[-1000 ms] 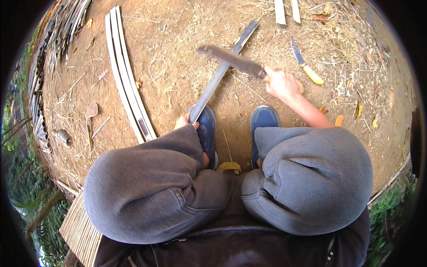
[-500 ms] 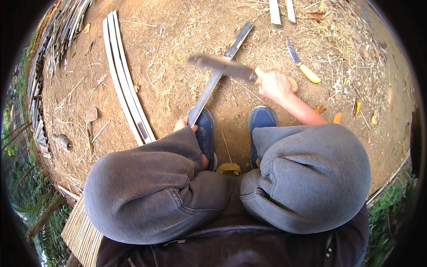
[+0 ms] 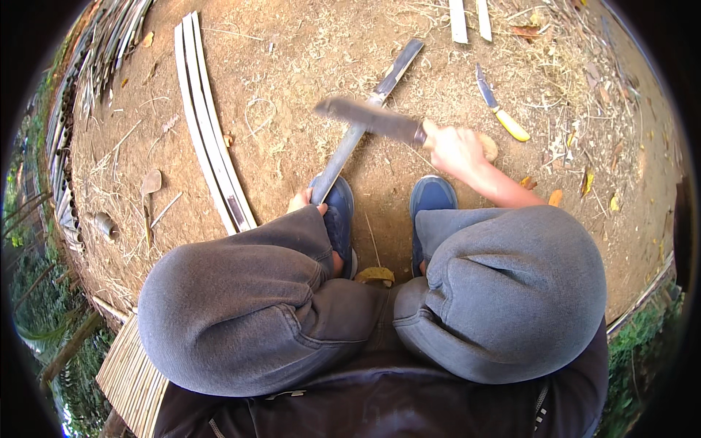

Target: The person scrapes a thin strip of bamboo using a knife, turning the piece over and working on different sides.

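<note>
My right hand (image 3: 458, 152) is closed round the wooden handle of a machete (image 3: 376, 119). Its broad blade points left and lies across a long dark-grey strip (image 3: 340, 162), possibly split bamboo; whether blade and strip touch I cannot tell. The strip slants from my left shoe up to the far right, with pale patches along its far half. My left hand (image 3: 301, 200) grips the strip's near end beside the shoe, partly hidden by my trouser leg. To the right of the machete, a small knife (image 3: 502, 106) with a yellow handle lies on the ground.
Long pale strips (image 3: 208, 124) lie at the left, and two shorter ones (image 3: 458, 20) at the far side. A spoon-like tool (image 3: 151, 182) and a small cylindrical can (image 3: 106, 225) rest further left. Shavings cover the dirt. My blue shoes (image 3: 432, 193) flank the near ground.
The machete and my right hand have shifted slightly nearer and to the right. My left hand keeps its hold on the strip. The whole view has moved a little.
</note>
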